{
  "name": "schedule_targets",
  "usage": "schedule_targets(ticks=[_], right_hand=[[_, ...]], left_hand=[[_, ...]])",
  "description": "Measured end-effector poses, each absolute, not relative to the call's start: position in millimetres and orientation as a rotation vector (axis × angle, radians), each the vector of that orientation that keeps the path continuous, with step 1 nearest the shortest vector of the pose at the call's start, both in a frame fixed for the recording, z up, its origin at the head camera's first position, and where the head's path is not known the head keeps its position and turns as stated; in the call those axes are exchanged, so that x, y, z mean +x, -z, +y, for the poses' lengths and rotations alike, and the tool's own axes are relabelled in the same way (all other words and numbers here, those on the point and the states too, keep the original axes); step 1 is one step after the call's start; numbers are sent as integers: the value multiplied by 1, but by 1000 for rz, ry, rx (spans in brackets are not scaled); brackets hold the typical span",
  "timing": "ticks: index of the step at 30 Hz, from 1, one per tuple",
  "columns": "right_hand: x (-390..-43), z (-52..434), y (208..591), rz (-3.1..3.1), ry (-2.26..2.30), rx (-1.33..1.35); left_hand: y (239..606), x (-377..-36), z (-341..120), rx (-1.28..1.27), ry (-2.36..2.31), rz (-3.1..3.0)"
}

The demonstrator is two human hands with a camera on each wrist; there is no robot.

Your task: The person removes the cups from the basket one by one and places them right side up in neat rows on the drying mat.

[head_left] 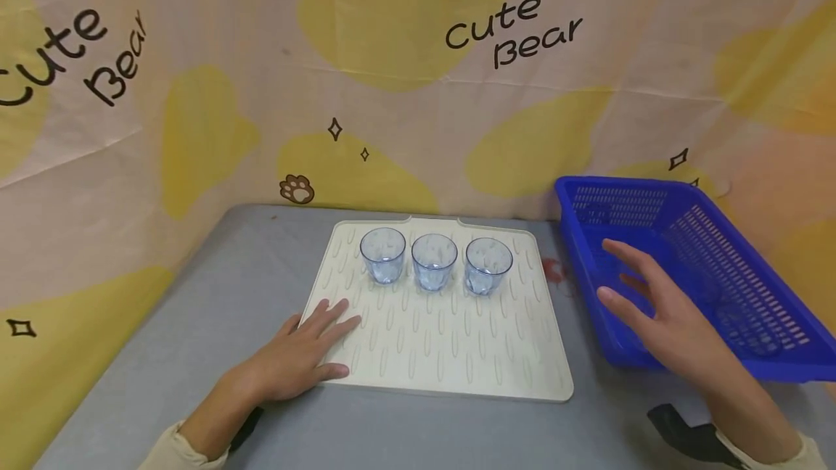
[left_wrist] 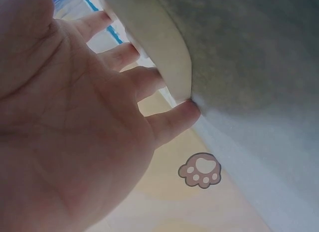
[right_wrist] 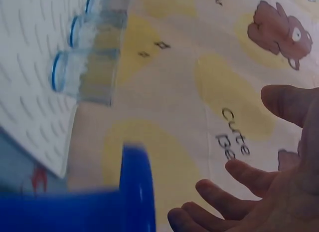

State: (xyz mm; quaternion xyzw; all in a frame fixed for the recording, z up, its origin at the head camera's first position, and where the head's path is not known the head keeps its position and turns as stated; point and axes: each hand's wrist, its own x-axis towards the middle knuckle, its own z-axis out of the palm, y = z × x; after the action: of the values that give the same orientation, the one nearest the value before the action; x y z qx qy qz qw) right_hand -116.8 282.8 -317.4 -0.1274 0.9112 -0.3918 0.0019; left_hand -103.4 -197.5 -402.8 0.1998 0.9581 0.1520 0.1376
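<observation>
Cream silicone draining mat with raised ribs lies flat on the grey tabletop, and the left hand rests palm down on its near left corner, fingers straight and slightly spread. The left wrist view shows the fingertips touching the mat's edge. The right hand hovers with relaxed, spread fingers over the near left rim of the blue perforated plastic basket, holding nothing. Three clear bluish ribbed tumblers stand upright in a row at the mat's far side, close to one another; the near half of the mat is bare. The basket sits just right of the mat, tilted against the yellow-patterned cloth backdrop, which closes the table's far and left edges.
</observation>
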Motion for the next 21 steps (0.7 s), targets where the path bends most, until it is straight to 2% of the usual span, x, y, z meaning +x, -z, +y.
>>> schedule_targets(ticks=[9, 15, 21], right_hand=[[-127, 338, 326, 2899, 1108, -161], [-139, 368, 334, 2982, 1071, -120], [-143, 393, 345, 3099, 780, -47]], left_hand=[[401, -103, -197, 589, -453, 2774], [401, -102, -197, 588, -427, 2789], [403, -102, -197, 603, -421, 2797]])
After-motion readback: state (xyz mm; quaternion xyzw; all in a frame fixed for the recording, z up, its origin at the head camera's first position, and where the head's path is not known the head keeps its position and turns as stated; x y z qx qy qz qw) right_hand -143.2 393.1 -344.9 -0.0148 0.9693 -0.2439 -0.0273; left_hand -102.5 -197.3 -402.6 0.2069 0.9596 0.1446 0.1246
